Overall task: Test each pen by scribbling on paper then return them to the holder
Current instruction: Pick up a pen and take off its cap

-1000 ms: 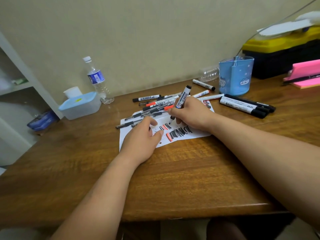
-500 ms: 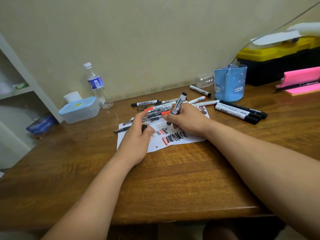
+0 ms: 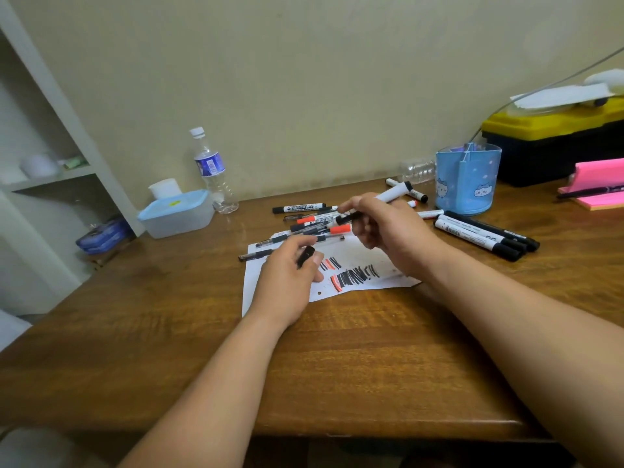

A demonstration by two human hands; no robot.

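The right hand (image 3: 388, 231) gripped a white-barrelled marker (image 3: 374, 206) lifted off the paper (image 3: 358, 261), its dark tip toward the left hand (image 3: 290, 275), which pinched a black cap (image 3: 305, 256). The scribble looked done, so recapping seemed the step in hand. Next called for lining tip with cap, then carrying the marker to the blue holder (image 3: 467, 180) at the back right of the desk (image 3: 337, 366)
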